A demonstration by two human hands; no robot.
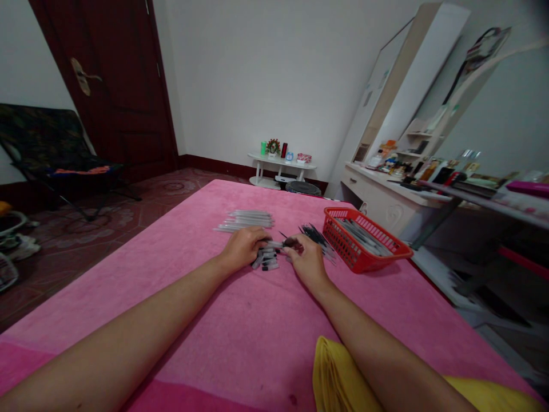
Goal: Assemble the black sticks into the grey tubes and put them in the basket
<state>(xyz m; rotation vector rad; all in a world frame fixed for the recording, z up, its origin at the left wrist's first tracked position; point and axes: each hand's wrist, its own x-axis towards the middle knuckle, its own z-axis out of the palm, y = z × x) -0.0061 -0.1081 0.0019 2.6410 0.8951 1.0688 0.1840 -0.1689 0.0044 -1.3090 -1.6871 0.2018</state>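
Observation:
My left hand (244,247) rests on the pink cloth (240,320), fingers curled over a small heap of short clear pen parts with black ends (266,261). My right hand (306,260) is closed in a pinch on a thin dark piece that I cannot make out. Both hands meet over the heap. A row of clear pen barrels (246,220) lies just beyond my left hand. A loose pile of thin black refills (316,234) lies beyond my right hand.
A red plastic basket (364,257) holding assembled pens stands at the right of the cloth, near the edge. A white dresser (386,194) with bottles is beyond it. A yellow cushion (338,377) lies near my right forearm. A dark folding chair (55,154) and door are at left.

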